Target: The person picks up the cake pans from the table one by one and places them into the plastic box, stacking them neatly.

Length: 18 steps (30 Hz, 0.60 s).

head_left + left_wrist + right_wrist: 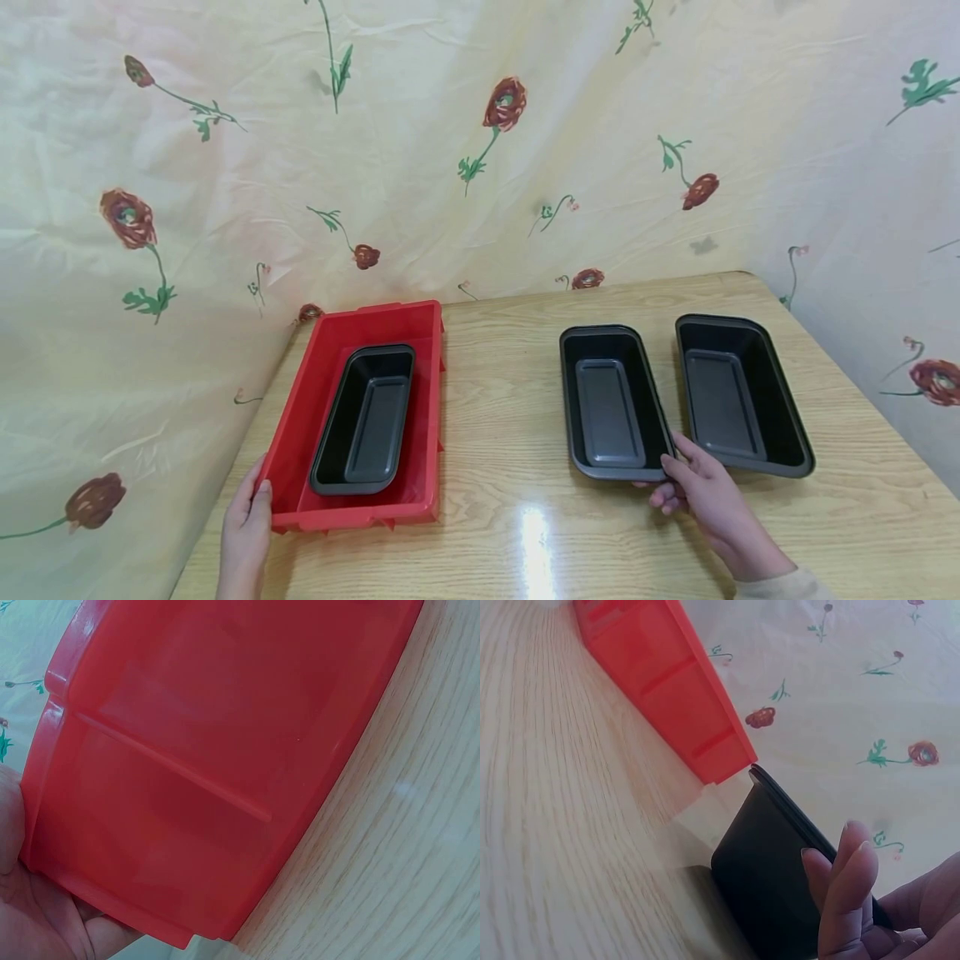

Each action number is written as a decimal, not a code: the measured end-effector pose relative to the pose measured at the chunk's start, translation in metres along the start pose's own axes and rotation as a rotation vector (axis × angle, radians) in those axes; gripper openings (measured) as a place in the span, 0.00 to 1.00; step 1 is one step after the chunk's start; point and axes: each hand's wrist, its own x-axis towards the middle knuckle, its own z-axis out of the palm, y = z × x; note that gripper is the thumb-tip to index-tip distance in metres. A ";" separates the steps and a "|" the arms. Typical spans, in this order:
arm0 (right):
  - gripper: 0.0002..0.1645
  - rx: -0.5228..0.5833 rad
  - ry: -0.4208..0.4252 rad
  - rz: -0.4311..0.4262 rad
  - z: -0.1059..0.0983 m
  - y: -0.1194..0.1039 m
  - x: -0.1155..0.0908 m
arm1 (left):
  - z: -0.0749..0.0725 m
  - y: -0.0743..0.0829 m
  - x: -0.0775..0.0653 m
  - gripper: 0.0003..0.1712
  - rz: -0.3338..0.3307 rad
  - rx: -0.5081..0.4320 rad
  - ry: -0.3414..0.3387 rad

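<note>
At the left of the head view, a red plastic tray holds a dark loaf pan. My left hand grips the tray's near left corner, thumb on the rim; the left wrist view shows its fingers under the rim, beside the tray's outer wall. My right hand pinches the near right corner of a second loaf pan. From the right wrist, this pan shows a rim that looks doubled; I cannot tell whether two pans are nested. Its base stands on or just above the table.
A third dark loaf pan stands at the right, close beside the pinched one. All stand on a wood-grain table. Behind and at both sides hangs a flowered cloth, which meets the table's back and left edges.
</note>
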 end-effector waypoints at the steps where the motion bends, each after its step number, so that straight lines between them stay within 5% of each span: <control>1: 0.39 -0.003 -0.002 -0.007 0.000 0.000 0.000 | 0.000 0.000 0.000 0.34 0.000 0.000 -0.001; 18: 0.39 0.022 0.032 0.006 0.006 -0.002 -0.006 | -0.001 0.001 0.000 0.34 -0.004 0.006 -0.017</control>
